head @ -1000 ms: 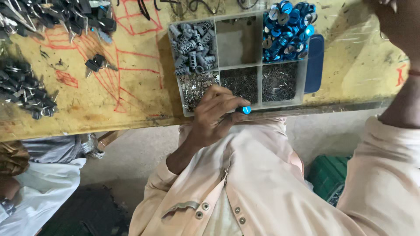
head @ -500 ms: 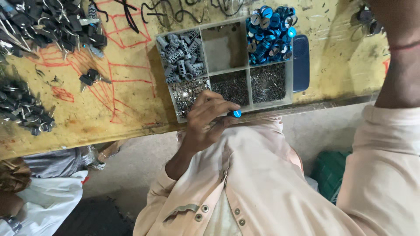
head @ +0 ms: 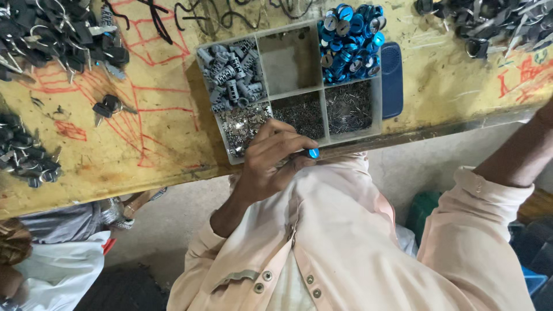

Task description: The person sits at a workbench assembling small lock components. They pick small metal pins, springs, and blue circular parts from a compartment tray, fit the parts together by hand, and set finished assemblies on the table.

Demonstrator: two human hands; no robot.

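**Left hand pinching blue cap at tray's near edge**

Yellow worktop [head: 161, 132], scuffed, red and black marker scribbles all over it. Grey compartment tray [head: 260, 45] sits at the near edge, six cells: grey ribbed plastic parts [head: 230, 75] far left, one cell near-empty [head: 291, 63], blue round caps [head: 351, 40] far right; near row holds shiny small metal bits [head: 242, 124], then two cells of fine dark pins [head: 348, 106]. Dark blue flat lid or case [head: 393, 80] lies touching the tray's right side.

Left hand [head: 271, 161]: fingers curled closed, gripping a small blue cap [head: 313, 153] between thumb and fingertips, right at the tray's near rim, above the lap. Something else may be inside the grip; can't tell.

Right hand: out of frame. Only the forearm [head: 518, 155] and rolled sleeve show at the right edge. State unknown.

Change vs the last second: the view has shifted, so tray and table sit lower and further left in frame. Left hand and cap keep the same spot against the tray rim, same pinch. No pick or drop in that span; my read is the hand is working the cap in place, not moving between cells.

Around: piles of dark keys and metal parts [head: 52, 34] at far left and far right [head: 489, 23], one loose piece [head: 106, 106] between. White bag [head: 57, 276] on the floor, lower left.
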